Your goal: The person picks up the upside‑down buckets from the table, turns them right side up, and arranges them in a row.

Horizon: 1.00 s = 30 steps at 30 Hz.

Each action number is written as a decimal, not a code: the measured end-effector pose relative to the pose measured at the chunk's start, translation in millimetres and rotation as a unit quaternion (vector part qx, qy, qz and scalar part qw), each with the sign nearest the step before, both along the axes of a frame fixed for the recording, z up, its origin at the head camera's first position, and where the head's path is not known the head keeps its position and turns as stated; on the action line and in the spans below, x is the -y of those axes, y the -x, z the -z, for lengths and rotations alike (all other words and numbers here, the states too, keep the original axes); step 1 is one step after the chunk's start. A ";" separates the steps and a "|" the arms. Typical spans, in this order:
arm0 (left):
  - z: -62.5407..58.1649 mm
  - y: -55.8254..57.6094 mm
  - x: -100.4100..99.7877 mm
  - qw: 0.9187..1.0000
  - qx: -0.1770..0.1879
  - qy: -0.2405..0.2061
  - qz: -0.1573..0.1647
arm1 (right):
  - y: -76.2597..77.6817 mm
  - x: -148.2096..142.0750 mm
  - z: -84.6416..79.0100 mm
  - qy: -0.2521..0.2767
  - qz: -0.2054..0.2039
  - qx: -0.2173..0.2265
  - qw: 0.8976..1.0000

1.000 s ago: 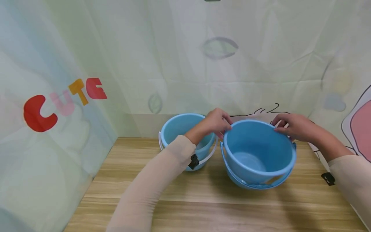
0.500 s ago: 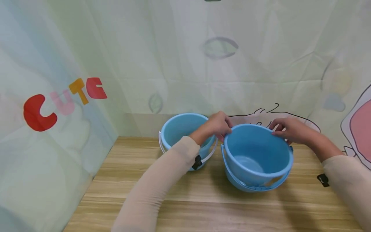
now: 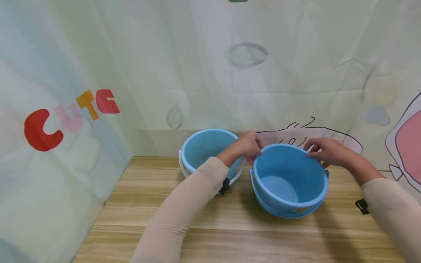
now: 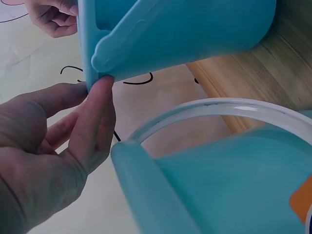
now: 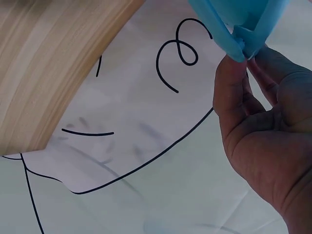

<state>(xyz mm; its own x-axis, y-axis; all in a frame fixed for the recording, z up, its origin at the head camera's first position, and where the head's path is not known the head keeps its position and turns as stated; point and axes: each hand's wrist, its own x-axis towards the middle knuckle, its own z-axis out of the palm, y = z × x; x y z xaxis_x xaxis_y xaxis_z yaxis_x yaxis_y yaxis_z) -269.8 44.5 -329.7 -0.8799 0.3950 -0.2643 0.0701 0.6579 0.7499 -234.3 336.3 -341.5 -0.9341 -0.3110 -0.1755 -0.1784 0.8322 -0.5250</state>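
Observation:
In the head view a blue bucket with a blue handle stands right of centre, its mouth tilted toward me. My left hand pinches its rim at the back left, thumb and fingers on either side, as the left wrist view also shows. On the back right of the same rim my right hand pinches with thumb and fingertips; in the right wrist view that hand grips close to the handle joint. A second, lighter blue bucket with a white handle stands to the left, partly hidden behind my left forearm.
The buckets are over a wood-grain table. Right behind it hangs a printed curtain, and another printed curtain wall with coloured letters runs along the left side.
Both hands have brought the right-hand bucket slightly down and nearer, and its right side has shifted left. The handle now lies closer against its front. The other bucket stays in place.

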 end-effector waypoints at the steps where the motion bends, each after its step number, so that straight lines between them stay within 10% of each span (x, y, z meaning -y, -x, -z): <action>1: 0.5 0.3 -0.2 1.000 -0.001 0.004 0.000 | 0.1 0.7 0.8 0.000 0.001 0.000 1.000; 18: 4.9 0.5 4.8 0.994 -0.085 0.064 0.028 | 1.9 8.0 7.8 -0.027 0.011 -0.033 0.999; 30: -3.4 -30.2 6.2 0.982 -0.168 0.068 0.046 | -19.5 2.4 9.6 -0.031 0.036 -0.074 0.996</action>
<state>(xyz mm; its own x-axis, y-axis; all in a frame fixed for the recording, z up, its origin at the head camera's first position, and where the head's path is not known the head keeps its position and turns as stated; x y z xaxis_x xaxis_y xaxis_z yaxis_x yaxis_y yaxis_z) -239.6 38.4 -326.3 -0.8883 0.4587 -0.0209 0.3627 0.7290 0.5806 -214.8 333.9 -351.1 -0.9705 -0.2358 -0.0502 -0.1898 0.8757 -0.4440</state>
